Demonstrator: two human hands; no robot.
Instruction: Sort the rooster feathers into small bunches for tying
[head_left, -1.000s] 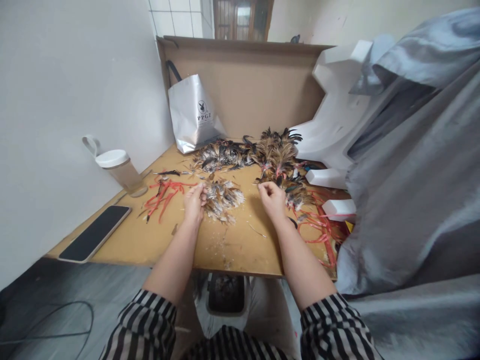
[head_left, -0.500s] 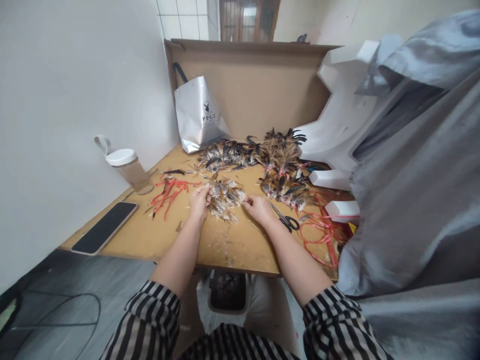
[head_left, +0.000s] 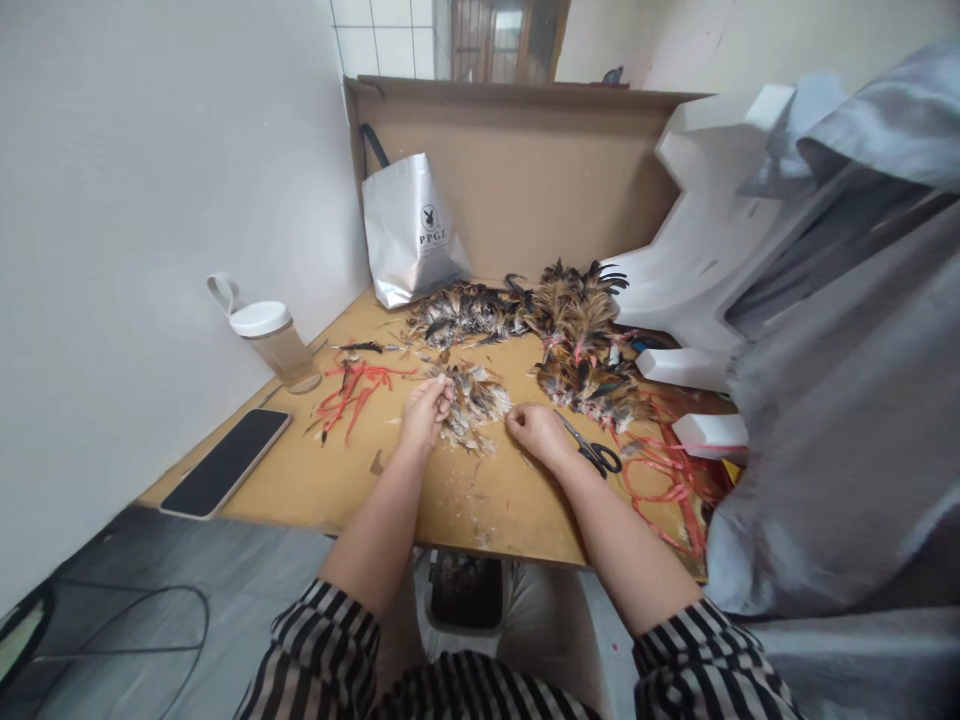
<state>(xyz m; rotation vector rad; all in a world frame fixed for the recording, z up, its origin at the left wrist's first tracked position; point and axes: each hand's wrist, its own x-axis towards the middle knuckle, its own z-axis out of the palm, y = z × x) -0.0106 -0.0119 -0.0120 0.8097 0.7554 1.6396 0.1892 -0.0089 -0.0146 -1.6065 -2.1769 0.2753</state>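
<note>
A small pile of loose brown and white feathers (head_left: 476, 405) lies on the tabletop between my hands. My left hand (head_left: 426, 412) is closed in a pinch at the pile's left edge; whatever is in its fingers is too small to make out. Just right of the pile, my right hand (head_left: 538, 432) is closed with its fingertips together, and I cannot tell what they hold. Black-handled scissors (head_left: 596, 452) lie beside my right wrist. Cut red strips (head_left: 356, 390) are scattered to the left of my left hand.
Bundled brown feathers (head_left: 574, 310) and more bundles (head_left: 589, 390) lie at the right, by tangled red ribbon (head_left: 667, 480). Dark feathers (head_left: 465, 315) lie before a silver bag (head_left: 409, 235). A phone (head_left: 225, 465) and lidded cup (head_left: 277, 350) are at left. Grey cloth (head_left: 847, 430) hangs at right.
The whole view has shifted slightly, moving the scene right and a little down. My right hand has drawn slightly away from the feather pile. My left hand stays pinched at its left edge.
</note>
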